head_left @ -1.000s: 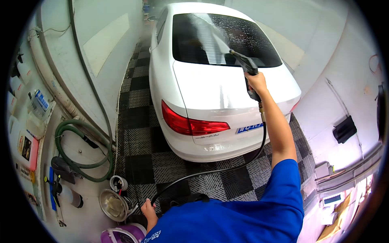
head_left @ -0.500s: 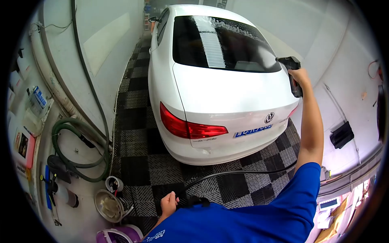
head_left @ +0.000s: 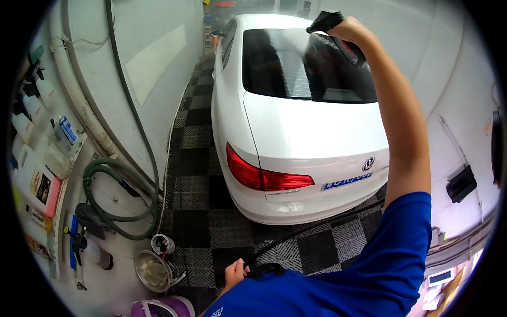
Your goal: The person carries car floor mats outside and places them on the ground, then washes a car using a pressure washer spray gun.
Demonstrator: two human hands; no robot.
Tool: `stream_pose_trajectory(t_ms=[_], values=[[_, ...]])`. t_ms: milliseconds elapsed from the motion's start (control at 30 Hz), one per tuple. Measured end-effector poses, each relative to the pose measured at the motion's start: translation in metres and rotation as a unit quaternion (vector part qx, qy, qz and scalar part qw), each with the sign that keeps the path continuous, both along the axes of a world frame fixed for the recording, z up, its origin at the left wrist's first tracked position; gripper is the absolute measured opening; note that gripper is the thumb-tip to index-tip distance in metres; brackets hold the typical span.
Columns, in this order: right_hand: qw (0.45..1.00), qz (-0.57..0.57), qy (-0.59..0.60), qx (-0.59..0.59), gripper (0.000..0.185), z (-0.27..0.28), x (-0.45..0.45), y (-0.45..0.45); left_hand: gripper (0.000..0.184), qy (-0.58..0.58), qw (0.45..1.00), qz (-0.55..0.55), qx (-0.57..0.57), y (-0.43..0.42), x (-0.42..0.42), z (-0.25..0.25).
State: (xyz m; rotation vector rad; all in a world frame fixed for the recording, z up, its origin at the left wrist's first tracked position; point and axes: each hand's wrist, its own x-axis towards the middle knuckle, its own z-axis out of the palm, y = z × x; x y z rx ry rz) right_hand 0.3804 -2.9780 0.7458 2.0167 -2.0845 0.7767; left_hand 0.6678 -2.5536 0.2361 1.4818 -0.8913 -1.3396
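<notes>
Spray gun (head_left: 328, 22) in R hand (head_left: 353, 30) nr window (head_left: 338, 74) edge, hose (head_left: 317, 224) in L hand (head_left: 235, 273).

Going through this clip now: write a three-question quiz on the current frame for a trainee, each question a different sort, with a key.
1. Multiple choice. The right hand holds a black pistol-shaped spray gun. Where is its white mist going?
a) onto the patterned floor tiles
b) onto the dark glass rear window
c) onto the blue licence plate

2. True or false. The green ribbed hose at the left is stretched out in one straight line.

3. Fill in the blank. On the glossy white sedan, the visible tail light is ____ in colour.

Key: 1 b; 2 false, it is coiled in loops; 3 red.
</notes>
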Motion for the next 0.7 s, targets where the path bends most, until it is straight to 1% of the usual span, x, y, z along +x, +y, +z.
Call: stream_pose_trajectory(t_ms=[67,133,167,200,267,333,367,400,433,467,500,533,600,633,700], values=[[0.999,0.048,0.016,-0.020,0.034,-0.001,0.026,-0.003,0.044,0.000,1.000,0.006,-0.004,0.001,0.002,-0.001],[0.994,0.087,-0.059,0.018,0.034,-0.004,0.039,-0.027,0.044,-0.020,1.000,0.022,-0.009,0.002,0.002,0.002],[0.993,0.112,-0.039,-0.007,0.034,-0.005,0.050,-0.026,0.044,-0.021,0.999,0.023,-0.010,0.002,0.001,0.005],[0.995,0.092,-0.040,-0.008,0.037,-0.007,0.061,-0.024,0.043,-0.018,0.999,0.044,-0.003,0.004,0.000,0.009],[0.997,0.072,-0.008,-0.002,0.031,-0.010,0.075,-0.032,0.042,-0.016,0.998,0.068,0.007,0.007,0.001,0.008],[0.998,0.063,-0.028,-0.010,0.031,-0.020,0.079,-0.043,0.040,-0.039,0.989,0.133,-0.041,0.007,0.007,-0.004],[0.998,0.050,-0.046,-0.018,0.033,-0.027,0.081,-0.051,0.039,-0.011,0.983,0.169,-0.070,0.006,0.012,-0.008],[0.997,0.054,-0.042,-0.018,0.033,-0.036,0.081,-0.060,0.039,-0.013,0.971,0.224,-0.083,0.005,0.018,-0.010],[0.995,0.054,-0.080,-0.026,0.033,-0.047,0.081,-0.069,0.039,-0.009,0.963,0.263,-0.058,0.007,0.025,-0.010],[0.991,0.053,-0.116,-0.035,0.033,-0.058,0.080,-0.080,0.039,-0.005,0.951,0.302,-0.071,0.009,0.037,-0.026],[0.991,0.047,-0.126,-0.021,0.033,-0.072,0.078,-0.092,0.039,0.008,0.934,0.344,-0.097,0.011,0.045,-0.028],[0.990,0.040,-0.137,-0.006,0.033,-0.085,0.078,-0.100,0.039,0.020,0.906,0.412,-0.095,0.008,0.050,-0.026],[0.987,0.046,-0.154,0.016,0.035,-0.112,0.085,-0.096,0.040,0.021,0.868,0.490,-0.077,0.007,0.063,-0.020],[0.981,0.068,-0.172,0.065,0.037,-0.126,0.088,-0.103,0.040,0.022,0.866,0.494,-0.077,0.003,0.066,-0.014],[0.966,0.090,-0.193,0.146,0.039,-0.158,0.094,-0.128,0.041,0.052,0.806,0.583,-0.084,-0.011,0.074,-0.001]])
